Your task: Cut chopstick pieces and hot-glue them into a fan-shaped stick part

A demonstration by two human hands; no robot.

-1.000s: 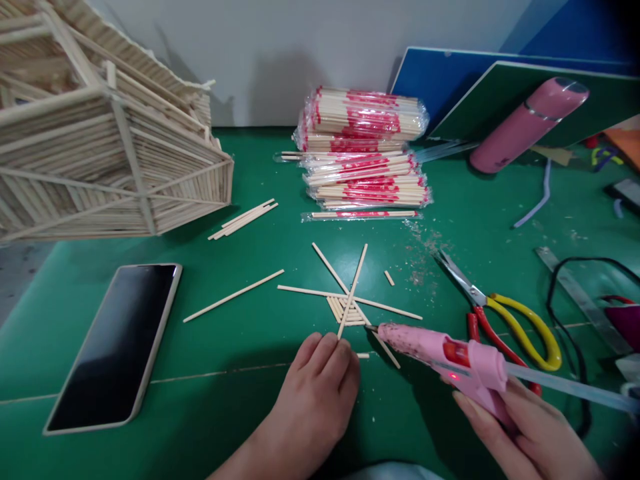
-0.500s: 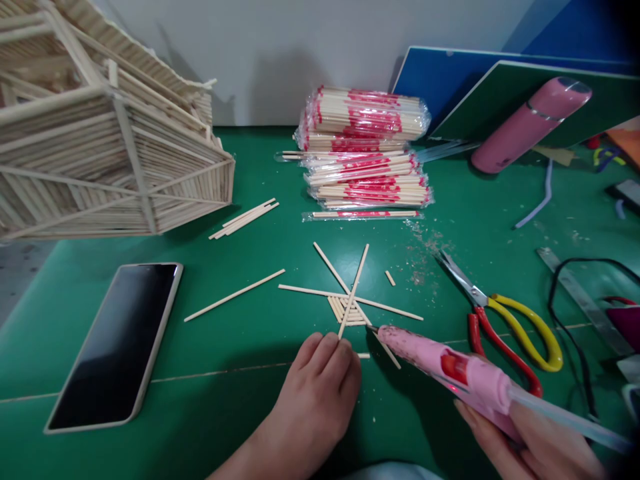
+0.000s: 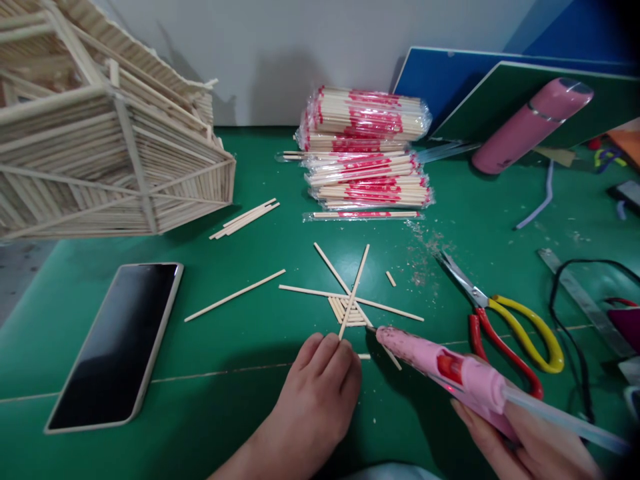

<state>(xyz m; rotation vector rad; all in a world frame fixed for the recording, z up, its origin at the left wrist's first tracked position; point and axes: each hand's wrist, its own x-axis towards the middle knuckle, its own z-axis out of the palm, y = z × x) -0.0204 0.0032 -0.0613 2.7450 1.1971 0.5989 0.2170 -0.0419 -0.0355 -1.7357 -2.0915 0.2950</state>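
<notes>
Pinching the near end of one stick (image 3: 361, 272) in the crossed-stick star (image 3: 351, 298): left hand (image 3: 323, 387), fingers bunched. Star lies on the counter (image 3: 300, 233), 1 o'clock from that grip. Right hand (image 3: 530, 427) has its grip round the pink glue gun (image 3: 425, 351), nozzle (image 3: 371, 329) pointing 10 o'clock at the star; contact unclear. Scissors (image 3: 479, 297) at star's 3 o'clock.

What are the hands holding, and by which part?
The right hand grips the pink glue gun by its handle; the left hand holds one crossed stick at its near end.
</notes>
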